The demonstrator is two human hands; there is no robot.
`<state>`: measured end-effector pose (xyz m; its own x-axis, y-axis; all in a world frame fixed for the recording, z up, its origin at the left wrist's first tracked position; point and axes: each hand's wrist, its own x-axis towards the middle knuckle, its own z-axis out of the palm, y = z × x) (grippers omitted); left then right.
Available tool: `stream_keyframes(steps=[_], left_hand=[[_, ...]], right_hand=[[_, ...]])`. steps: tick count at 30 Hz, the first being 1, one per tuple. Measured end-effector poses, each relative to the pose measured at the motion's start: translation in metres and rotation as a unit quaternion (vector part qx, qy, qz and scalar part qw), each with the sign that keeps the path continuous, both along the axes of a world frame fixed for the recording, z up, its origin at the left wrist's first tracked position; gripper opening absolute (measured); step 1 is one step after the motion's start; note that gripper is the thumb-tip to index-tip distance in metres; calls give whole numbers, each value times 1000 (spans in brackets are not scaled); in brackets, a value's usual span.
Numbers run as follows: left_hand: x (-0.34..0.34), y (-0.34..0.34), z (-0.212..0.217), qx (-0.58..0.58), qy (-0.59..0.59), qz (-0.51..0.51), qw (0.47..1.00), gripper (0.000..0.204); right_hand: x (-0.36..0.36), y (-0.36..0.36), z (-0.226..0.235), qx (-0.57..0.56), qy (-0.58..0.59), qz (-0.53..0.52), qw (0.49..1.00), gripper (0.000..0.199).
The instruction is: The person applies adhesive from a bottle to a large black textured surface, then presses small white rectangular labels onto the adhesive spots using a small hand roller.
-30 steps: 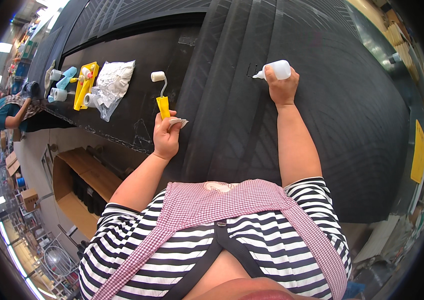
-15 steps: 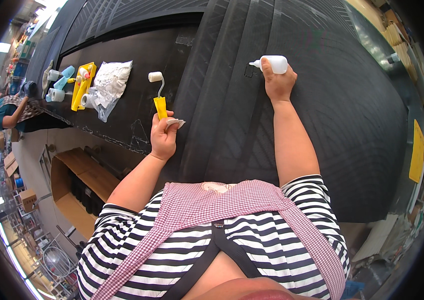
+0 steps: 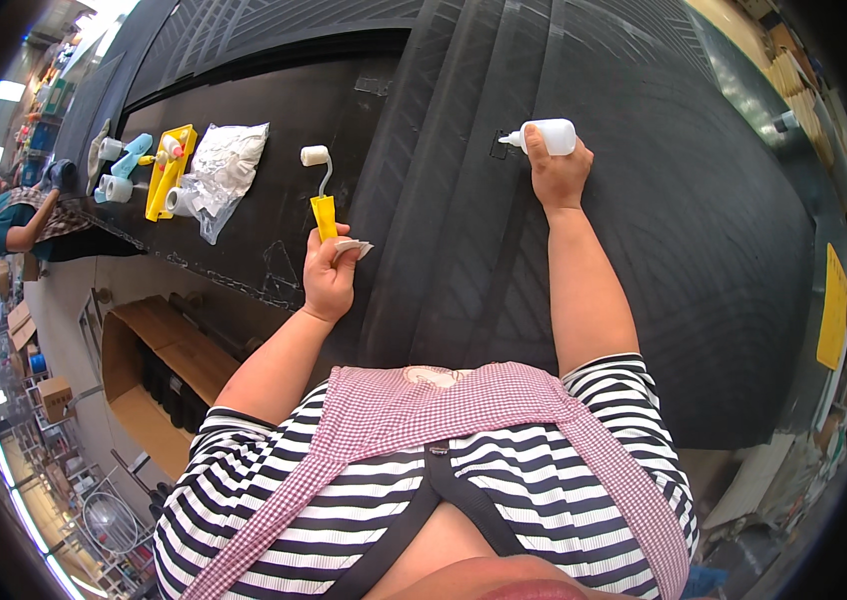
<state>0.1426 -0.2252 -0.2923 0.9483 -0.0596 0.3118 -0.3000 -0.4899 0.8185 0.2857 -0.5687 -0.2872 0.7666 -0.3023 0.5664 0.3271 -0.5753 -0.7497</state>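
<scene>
Glue-dab step, by the look: right hand (image 3: 556, 178) wrapped shut round a white plastic squeeze bottle (image 3: 547, 136), nozzle at a small rectangular patch (image 3: 500, 146) on the black ribbed rubber sheet (image 3: 644, 250) just left of it, left hand (image 3: 329, 275) gripping a yellow-handled white mini roller (image 3: 320, 185) w/ a paper scrap, so next likely calls for rolling that spot.

We see a white squeeze bottle (image 3: 550, 136) against a black ribbed rubber sheet (image 3: 644, 250); a small roller (image 3: 321, 185) with white head and yellow handle; a yellow tray (image 3: 170, 170); a crumpled white bag (image 3: 224, 165); a black-and-white striped shirt (image 3: 504, 490) under a red-checked apron (image 3: 464, 400).
</scene>
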Motion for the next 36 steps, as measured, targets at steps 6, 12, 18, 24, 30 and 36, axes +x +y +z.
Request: stream_keyframes(steps=[6, 12, 18, 24, 30, 36], left_hand=[[1, 0, 2, 24, -13, 0, 1000, 2], [0, -2, 3, 12, -11, 6, 1000, 2], [0, 0, -1, 6, -5, 9, 1000, 3], [0, -3, 2, -9, 5, 7, 1000, 2], [-2, 0, 0, 17, -3, 10, 1000, 4], [1, -1, -3, 24, -11, 5, 1000, 5]], right_hand=[[-3, 1, 1, 56, 14, 28, 998, 26], [-3, 1, 3, 45, 12, -14, 999, 25], [-7, 0, 4, 54, 37, 20, 998, 25], [-13, -18, -5, 336, -18, 34, 941, 34], [-48, -55, 50, 773, -5, 226, 593, 44], [-85, -60, 41, 902, -32, 240, 358, 40]])
